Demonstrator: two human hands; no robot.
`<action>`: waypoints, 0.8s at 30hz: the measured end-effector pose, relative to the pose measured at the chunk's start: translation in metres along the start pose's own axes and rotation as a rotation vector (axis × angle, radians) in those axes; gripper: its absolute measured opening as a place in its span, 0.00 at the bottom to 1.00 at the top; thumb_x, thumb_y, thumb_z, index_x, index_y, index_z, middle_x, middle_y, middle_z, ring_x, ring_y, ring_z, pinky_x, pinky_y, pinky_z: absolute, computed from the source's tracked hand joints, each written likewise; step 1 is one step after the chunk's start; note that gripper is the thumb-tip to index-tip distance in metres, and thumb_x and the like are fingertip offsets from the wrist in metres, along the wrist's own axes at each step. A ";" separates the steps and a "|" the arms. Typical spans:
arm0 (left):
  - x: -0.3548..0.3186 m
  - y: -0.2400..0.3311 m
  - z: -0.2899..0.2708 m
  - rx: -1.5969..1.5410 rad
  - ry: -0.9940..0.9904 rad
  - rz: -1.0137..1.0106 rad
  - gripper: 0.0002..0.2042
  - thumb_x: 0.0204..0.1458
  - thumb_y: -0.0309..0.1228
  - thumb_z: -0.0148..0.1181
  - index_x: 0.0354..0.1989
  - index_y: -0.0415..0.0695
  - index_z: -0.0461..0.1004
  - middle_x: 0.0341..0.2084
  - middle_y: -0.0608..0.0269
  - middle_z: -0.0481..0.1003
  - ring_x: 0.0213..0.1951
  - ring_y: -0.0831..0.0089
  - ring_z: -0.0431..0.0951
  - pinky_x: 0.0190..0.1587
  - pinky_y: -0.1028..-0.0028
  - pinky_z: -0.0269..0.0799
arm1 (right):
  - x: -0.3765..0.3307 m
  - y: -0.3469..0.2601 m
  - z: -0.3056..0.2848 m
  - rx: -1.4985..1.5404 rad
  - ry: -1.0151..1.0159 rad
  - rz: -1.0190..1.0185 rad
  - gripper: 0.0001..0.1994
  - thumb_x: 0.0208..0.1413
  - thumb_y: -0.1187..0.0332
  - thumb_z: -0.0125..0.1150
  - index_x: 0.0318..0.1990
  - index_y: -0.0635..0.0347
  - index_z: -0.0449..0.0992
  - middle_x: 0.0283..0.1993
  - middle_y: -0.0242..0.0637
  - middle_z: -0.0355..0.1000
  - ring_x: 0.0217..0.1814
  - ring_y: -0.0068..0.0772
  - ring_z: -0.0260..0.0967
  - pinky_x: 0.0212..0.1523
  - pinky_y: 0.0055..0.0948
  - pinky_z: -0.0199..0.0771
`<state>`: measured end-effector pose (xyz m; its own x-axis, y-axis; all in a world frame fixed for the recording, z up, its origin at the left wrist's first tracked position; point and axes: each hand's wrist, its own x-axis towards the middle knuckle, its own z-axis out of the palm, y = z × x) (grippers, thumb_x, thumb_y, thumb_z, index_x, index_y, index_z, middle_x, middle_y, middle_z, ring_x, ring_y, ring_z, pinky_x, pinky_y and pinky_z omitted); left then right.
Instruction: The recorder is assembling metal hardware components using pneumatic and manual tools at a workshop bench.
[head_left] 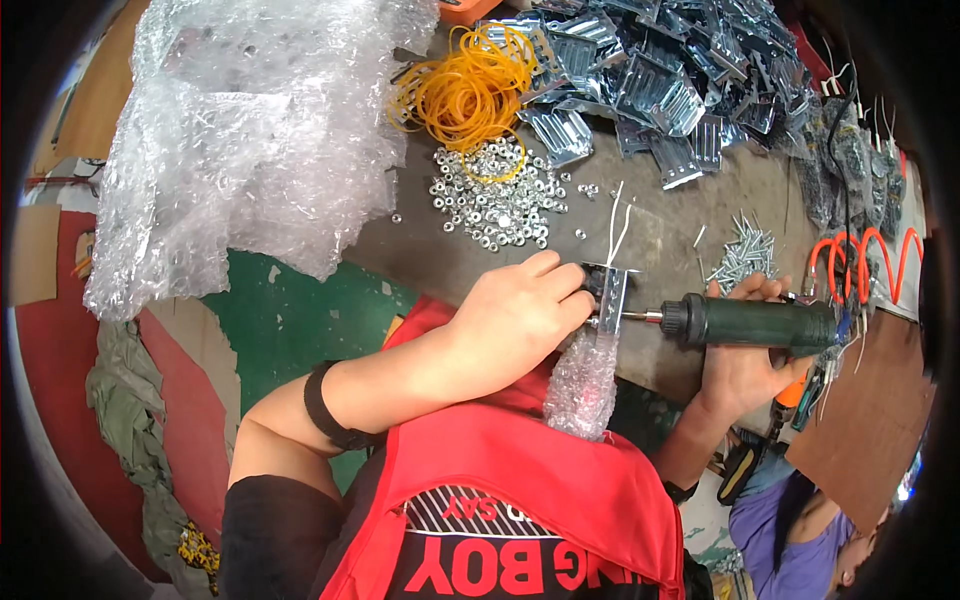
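My left hand (512, 318) is closed near the table's front edge, its fingers pinching a flat metal bracket (615, 292). Two white wires (617, 232) stick up from the held piece, and a bubble-wrapped part (583, 388) hangs below it against the red apron. A dark green power screwdriver (755, 322) lies level in my right hand (735, 380), which wraps round its body from below. Its bit (643, 316) points left and reaches the bracket; the exact contact by my left fingertips is hidden.
Beyond my hands lie a heap of flanged nuts (500, 205), yellow rubber bands (472, 88), screws (745, 250) and piled metal brackets (650, 85). Bubble wrap (250, 150) overhangs the table's left side. An orange coiled hose (872, 262) runs at right, near a person in purple (790, 530).
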<state>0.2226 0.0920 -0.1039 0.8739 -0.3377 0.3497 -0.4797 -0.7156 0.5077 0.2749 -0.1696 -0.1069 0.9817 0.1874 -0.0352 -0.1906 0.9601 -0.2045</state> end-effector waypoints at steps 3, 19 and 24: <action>0.001 0.001 -0.003 0.031 -0.057 -0.019 0.04 0.39 0.27 0.55 0.25 0.44 0.71 0.25 0.64 0.67 0.32 0.67 0.69 0.29 0.72 0.71 | 0.001 0.005 -0.001 -0.112 -0.028 -0.035 0.36 0.49 0.45 0.56 0.61 0.58 0.58 0.52 0.41 0.64 0.63 0.42 0.54 0.66 0.63 0.31; 0.003 -0.008 0.002 -0.179 -0.057 -0.040 0.09 0.35 0.22 0.62 0.24 0.42 0.68 0.24 0.62 0.65 0.28 0.63 0.68 0.29 0.68 0.68 | 0.005 0.015 -0.004 -0.233 0.112 -0.205 0.17 0.54 0.54 0.52 0.43 0.56 0.64 0.30 0.29 0.59 0.35 0.27 0.59 0.49 0.35 0.62; 0.005 -0.007 -0.002 -0.138 -0.064 -0.064 0.11 0.29 0.20 0.63 0.25 0.42 0.70 0.26 0.63 0.69 0.28 0.64 0.69 0.28 0.69 0.68 | 0.009 0.022 -0.003 -0.280 0.184 -0.262 0.17 0.51 0.52 0.52 0.39 0.55 0.65 0.27 0.27 0.58 0.31 0.25 0.57 0.44 0.33 0.63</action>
<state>0.2304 0.0961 -0.1040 0.9042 -0.3351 0.2647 -0.4251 -0.6474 0.6326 0.2795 -0.1474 -0.1143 0.9860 -0.1202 -0.1152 0.0495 0.8722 -0.4867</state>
